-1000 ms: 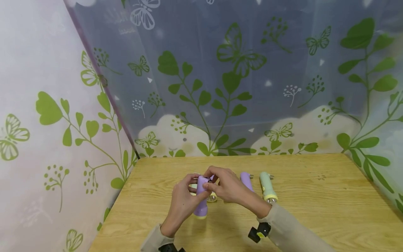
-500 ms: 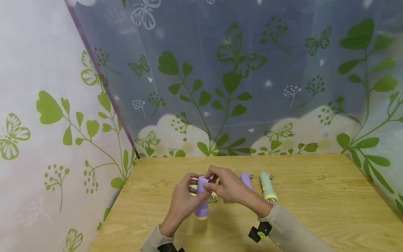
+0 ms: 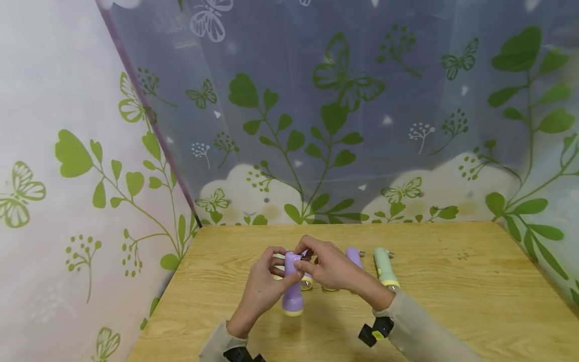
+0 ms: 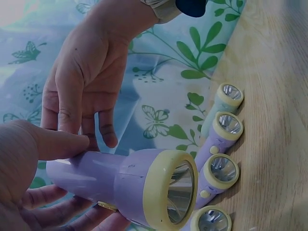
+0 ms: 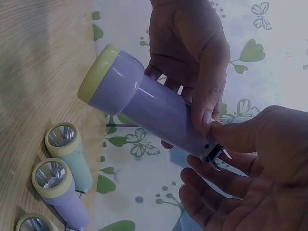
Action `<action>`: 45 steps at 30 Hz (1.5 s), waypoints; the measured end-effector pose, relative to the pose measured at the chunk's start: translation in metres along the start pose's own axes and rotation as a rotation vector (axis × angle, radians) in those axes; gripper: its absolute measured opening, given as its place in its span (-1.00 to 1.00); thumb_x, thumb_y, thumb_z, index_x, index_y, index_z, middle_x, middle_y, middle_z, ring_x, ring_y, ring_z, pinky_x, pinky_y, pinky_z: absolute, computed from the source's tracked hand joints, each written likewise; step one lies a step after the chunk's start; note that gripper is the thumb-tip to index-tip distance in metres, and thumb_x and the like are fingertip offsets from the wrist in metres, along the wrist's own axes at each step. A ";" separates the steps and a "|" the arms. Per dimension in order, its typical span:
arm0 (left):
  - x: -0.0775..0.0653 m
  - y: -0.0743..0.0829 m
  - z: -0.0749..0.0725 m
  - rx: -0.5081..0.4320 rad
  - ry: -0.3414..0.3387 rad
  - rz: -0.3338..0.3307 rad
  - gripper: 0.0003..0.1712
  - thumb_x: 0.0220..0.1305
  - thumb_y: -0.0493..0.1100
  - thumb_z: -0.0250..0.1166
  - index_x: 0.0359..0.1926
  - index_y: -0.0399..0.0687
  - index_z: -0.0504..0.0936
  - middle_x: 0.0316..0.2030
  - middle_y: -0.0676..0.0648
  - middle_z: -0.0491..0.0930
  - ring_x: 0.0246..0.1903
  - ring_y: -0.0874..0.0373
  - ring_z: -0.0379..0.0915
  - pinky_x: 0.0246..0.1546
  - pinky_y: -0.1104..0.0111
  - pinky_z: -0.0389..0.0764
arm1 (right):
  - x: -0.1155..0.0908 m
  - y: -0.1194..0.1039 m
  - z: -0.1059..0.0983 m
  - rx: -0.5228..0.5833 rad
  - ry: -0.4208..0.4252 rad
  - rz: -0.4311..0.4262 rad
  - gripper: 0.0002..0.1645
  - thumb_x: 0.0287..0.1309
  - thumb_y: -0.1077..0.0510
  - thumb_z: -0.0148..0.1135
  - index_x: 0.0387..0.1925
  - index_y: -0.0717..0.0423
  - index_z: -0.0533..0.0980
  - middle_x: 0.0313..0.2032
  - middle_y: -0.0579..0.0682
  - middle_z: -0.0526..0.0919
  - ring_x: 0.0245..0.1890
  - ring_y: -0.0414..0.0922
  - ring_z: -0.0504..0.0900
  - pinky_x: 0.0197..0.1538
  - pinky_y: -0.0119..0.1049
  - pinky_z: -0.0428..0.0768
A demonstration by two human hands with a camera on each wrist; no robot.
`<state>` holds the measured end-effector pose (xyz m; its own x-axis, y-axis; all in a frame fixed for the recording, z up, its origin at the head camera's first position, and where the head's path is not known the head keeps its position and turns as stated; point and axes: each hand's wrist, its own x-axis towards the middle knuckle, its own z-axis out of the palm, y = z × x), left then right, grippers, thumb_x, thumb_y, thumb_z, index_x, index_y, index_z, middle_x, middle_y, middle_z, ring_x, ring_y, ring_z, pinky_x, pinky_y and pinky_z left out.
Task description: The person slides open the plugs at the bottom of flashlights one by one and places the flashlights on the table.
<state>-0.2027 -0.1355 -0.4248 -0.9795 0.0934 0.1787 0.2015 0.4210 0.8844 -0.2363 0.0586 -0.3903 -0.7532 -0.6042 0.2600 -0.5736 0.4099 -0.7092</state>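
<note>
A purple flashlight (image 3: pixel 293 291) with a pale yellow head ring hangs above the table between both hands, its lens end pointing down. My left hand (image 3: pixel 262 284) grips its body, thumb on one side and fingers on the other. At the tail end my right hand (image 3: pixel 332 266) pinches it between thumb and fingers, close to the metal plug prongs (image 5: pixel 216 156) folded out there. The left wrist view shows the clear lens (image 4: pixel 182 192) and a small yellow switch (image 4: pixel 107 206) on the underside.
Several more flashlights lie in a row on the wooden table (image 3: pixel 452 301) behind the hands. A green one (image 3: pixel 384 266) is at the right end, with a purple one (image 3: pixel 354 256) beside it; others are partly hidden by the hands. Patterned cloth (image 3: pixel 271 125) stands behind the table.
The flashlight's lens end has swung slightly to the right, with the left hand shifting a little. Both hands keep their hold.
</note>
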 end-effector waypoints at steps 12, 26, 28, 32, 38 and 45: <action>0.003 0.001 -0.001 -0.051 0.041 -0.043 -0.44 0.14 -0.05 0.54 0.10 -0.06 0.52 -0.14 -0.21 0.75 -0.36 0.10 0.64 -0.44 0.31 0.70 | -0.015 0.007 0.002 -0.035 0.163 0.063 -0.57 0.38 -0.01 0.27 0.20 0.00 0.46 0.18 0.01 0.62 0.11 -0.01 0.64 -0.03 -0.21 0.61; 0.007 -0.008 -0.013 -0.069 0.099 -0.107 -0.41 0.16 -0.02 0.53 0.12 -0.09 0.50 -0.15 -0.25 0.72 -0.42 0.13 0.63 -0.53 0.21 0.71 | -0.049 0.015 0.043 -0.006 0.142 0.067 -0.50 0.40 0.06 0.24 0.31 -0.02 0.40 0.25 0.01 0.58 0.13 0.03 0.62 -0.02 -0.25 0.62; 0.008 -0.009 -0.015 -0.071 0.102 -0.119 -0.41 0.17 -0.02 0.53 0.12 -0.09 0.49 -0.16 -0.25 0.72 -0.44 0.13 0.64 -0.53 0.20 0.71 | -0.053 0.015 0.050 -0.005 0.130 0.041 -0.50 0.41 0.06 0.23 0.31 -0.01 0.40 0.25 0.02 0.58 0.12 0.03 0.62 -0.03 -0.28 0.62; 0.010 -0.013 -0.018 -0.079 0.113 -0.139 -0.43 0.18 -0.02 0.52 0.11 -0.11 0.49 -0.18 -0.26 0.72 -0.48 0.13 0.62 -0.54 0.18 0.72 | -0.058 0.013 0.064 -0.014 0.107 -0.028 -0.46 0.41 0.10 0.21 0.36 0.02 0.38 0.30 0.06 0.53 0.17 0.03 0.61 -0.01 -0.23 0.67; 0.012 -0.018 -0.022 -0.104 0.117 -0.162 -0.44 0.20 -0.02 0.51 0.11 -0.13 0.49 -0.18 -0.27 0.71 -0.48 0.12 0.63 -0.54 0.21 0.73 | -0.060 0.008 0.082 -0.031 0.063 -0.073 -0.32 0.37 0.17 0.22 0.47 -0.02 0.29 0.45 0.13 0.35 0.38 0.09 0.47 0.22 0.08 0.63; 0.012 -0.024 -0.025 -0.111 0.136 -0.189 -0.44 0.20 -0.03 0.50 0.10 -0.17 0.48 -0.19 -0.27 0.71 -0.46 0.12 0.65 -0.55 0.23 0.72 | -0.058 0.007 0.094 0.000 0.018 -0.100 -0.30 0.36 0.20 0.19 0.49 -0.03 0.29 0.53 0.07 0.22 0.45 0.10 0.39 0.31 0.09 0.56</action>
<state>-0.2195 -0.1669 -0.4329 -0.9931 -0.1032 0.0554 0.0200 0.3168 0.9483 -0.1665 0.0325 -0.4723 -0.6977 -0.6298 0.3414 -0.6465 0.3483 -0.6788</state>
